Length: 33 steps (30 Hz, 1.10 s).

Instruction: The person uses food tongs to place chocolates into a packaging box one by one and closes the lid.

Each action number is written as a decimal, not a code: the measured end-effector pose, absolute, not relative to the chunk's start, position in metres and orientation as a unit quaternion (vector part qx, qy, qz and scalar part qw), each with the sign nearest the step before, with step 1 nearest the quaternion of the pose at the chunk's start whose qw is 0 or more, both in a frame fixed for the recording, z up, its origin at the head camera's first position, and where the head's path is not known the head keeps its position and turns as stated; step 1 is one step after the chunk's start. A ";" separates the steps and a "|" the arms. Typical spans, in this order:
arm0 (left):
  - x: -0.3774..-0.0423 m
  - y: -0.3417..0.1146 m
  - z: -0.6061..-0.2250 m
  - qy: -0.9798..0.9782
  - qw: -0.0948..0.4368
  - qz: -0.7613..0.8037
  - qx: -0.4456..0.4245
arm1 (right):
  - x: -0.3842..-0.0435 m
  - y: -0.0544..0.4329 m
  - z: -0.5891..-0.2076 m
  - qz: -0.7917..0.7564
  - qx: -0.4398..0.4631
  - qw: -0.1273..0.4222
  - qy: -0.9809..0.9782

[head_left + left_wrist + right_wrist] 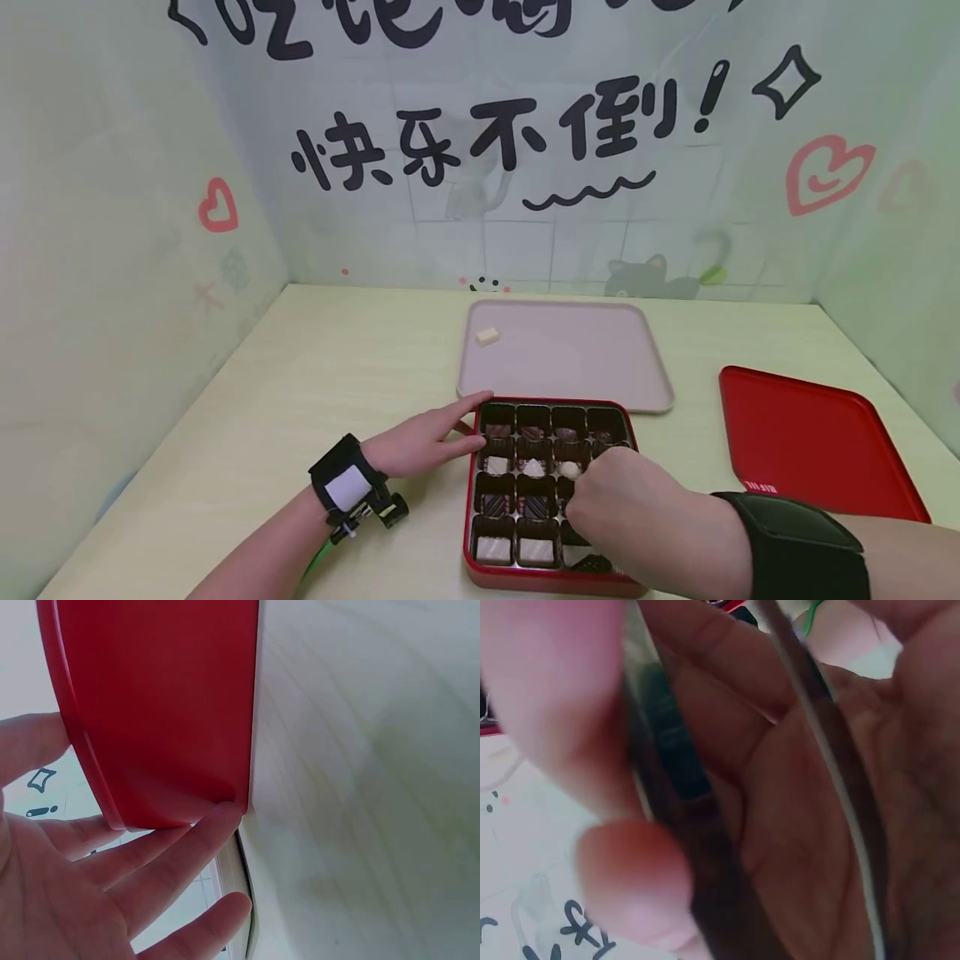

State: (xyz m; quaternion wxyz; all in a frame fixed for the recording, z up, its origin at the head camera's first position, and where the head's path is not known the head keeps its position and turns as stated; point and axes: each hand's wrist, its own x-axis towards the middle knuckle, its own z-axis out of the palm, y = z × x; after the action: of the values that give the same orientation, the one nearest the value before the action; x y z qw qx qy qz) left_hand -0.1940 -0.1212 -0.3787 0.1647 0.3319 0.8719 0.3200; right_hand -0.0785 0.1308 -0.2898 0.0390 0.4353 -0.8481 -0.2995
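A red tin (pixel 555 581) of chocolates stands in front, a black divided tray inside it. Its compartments hold white pieces (pixel 536 551), dark striped pieces (pixel 495 505) and brown ones. My left hand (pixel 427 439) rests on the tin's far left corner, thumb at the rim and fingers fairly straight along the red wall (pixel 157 712). Over the tin's right side is my right hand (pixel 622 508), curled round metal tongs (pixel 679 750). Both tong arms show in the right wrist view, but the tips are hidden, and that hand covers several compartments.
Behind the tin lies a pale pink tray (pixel 570 358) with one small white piece (pixel 487 337) at its left. To the right is a red lid (pixel 817 442) beneath the right forearm's level. Printed walls (pixel 525 233) bound the table at the back and sides.
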 end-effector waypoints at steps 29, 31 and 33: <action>-0.192 -0.121 -0.379 0.878 0.164 0.313 0.323 | -0.256 0.167 -0.294 0.032 0.314 0.078 -0.946; -0.192 -0.121 -0.378 0.878 0.163 0.314 0.323 | -0.272 0.161 -0.298 0.024 0.307 0.070 -0.949; -0.192 -0.120 -0.378 0.877 0.165 0.314 0.323 | -0.286 0.156 -0.302 0.014 0.300 0.064 -0.952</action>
State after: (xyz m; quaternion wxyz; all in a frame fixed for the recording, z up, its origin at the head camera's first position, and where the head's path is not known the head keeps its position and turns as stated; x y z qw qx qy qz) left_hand -0.1921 -0.1198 -0.3784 0.1646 0.3230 0.8774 0.3142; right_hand -0.2865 0.1559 -0.3019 0.0635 0.2997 -0.9518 0.0137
